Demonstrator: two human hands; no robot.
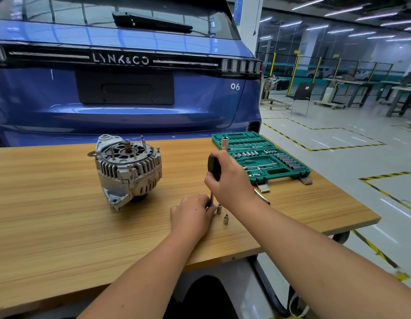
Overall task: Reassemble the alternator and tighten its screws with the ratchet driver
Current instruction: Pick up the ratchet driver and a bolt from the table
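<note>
A silver alternator [128, 168] stands tilted on the wooden table [61, 226], its shaft and several studs pointing up. To its right, my right hand [232, 180] grips the black handle of the ratchet driver [213, 168], which stands upright with its steel shaft pointing down at the table. My left hand [193, 215] pinches the lower tip of that shaft, where a small socket sits. Two loose small sockets [219, 208] [225, 219] stand on the table just right of my left hand.
An open green socket set case [259, 155] lies at the table's back right, a tall socket standing on it. A red-handled tool [262, 196] pokes out under my right wrist. A blue car's tailgate [121, 88] stands right behind the table. The table's right edge drops to the workshop floor.
</note>
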